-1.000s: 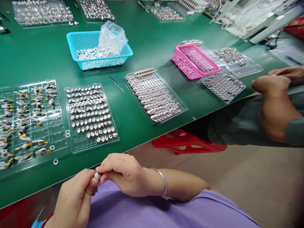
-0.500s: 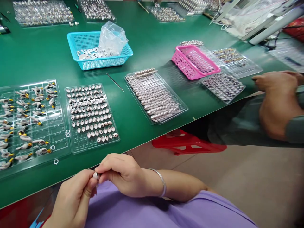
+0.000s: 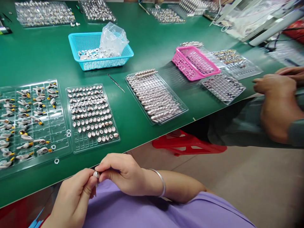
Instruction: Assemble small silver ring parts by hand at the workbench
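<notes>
At the table's front edge, my left hand [image 3: 74, 194] and my right hand [image 3: 124, 174] meet, fingertips pinched around a small white earbud [image 3: 96, 174]. Much of that piece is hidden by the fingers; a dark spot shows on it. Just beyond my hands lies a clear tray [image 3: 82, 146] with rows of small round earbud caps [image 3: 91, 120]. Left of it, a larger clear tray [image 3: 55, 126] carries white stemmed earbud shells [image 3: 25, 145] with yellow bits. A white ring [image 3: 56, 161] rests on the green table near this tray's corner.
A blue basket [image 3: 102, 65] holds white pieces and a plastic bag [image 3: 114, 39]. Tweezers [image 3: 116, 83] lie before it. To the right are a tray of white stemmed parts [image 3: 161, 98], a pink basket [image 3: 190, 71] and a co-worker's hands [image 3: 276, 85]. Several filled trays line the back.
My hands keep their pinch on the earbud almost without moving. The co-worker's hands at the right have shifted slightly, and a second hand shows more. The view has tilted a little.
</notes>
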`<state>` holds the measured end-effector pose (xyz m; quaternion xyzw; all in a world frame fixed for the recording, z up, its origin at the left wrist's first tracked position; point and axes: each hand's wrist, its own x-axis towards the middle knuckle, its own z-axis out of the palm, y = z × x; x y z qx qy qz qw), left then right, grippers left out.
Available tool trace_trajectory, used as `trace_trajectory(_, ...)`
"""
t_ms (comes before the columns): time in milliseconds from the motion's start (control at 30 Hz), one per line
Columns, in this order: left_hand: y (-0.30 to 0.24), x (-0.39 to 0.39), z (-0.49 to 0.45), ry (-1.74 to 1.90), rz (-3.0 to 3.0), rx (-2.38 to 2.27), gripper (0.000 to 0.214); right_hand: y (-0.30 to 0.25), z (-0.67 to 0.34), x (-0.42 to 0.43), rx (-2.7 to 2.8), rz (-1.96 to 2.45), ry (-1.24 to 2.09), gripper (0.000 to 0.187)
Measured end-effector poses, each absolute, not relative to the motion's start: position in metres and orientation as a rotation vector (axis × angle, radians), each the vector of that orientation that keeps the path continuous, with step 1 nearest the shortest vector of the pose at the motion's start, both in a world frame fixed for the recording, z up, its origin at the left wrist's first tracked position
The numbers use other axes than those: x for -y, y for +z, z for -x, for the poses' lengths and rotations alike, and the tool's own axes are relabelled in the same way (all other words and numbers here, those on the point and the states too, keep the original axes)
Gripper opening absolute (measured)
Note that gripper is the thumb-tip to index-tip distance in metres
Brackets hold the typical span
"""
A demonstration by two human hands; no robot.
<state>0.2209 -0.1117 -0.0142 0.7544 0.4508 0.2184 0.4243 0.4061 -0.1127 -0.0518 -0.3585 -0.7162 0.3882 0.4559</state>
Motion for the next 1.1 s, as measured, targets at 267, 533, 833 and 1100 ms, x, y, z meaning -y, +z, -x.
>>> trace_trajectory(267, -0.014, 0.112, -0.224, 0.573, -1.947, -1.133, 0.033, -0.051, -0.407, 0.111, 1.794, 0.841, 0.902, 0.011)
trace_trajectory(533, -0.014, 0.116, -0.225, 0.667, -2.071, -1.143, 0.026, -0.054, -0.405, 0.114, 1.683, 0.883, 1.02, 0.011)
trace_trajectory(833, -0.014, 0.114, -0.226, 0.625, -1.946, -1.128, 0.026, -0.046, -0.411, 0.105, 1.717, 0.786, 1.131, 0.012)
trace_trajectory(1100, -0.013, 0.112, -0.22, 0.57, -2.003, -1.034, 0.026, -0.019, -0.424, 0.079, 2.114, 0.866, 1.528, 0.009)
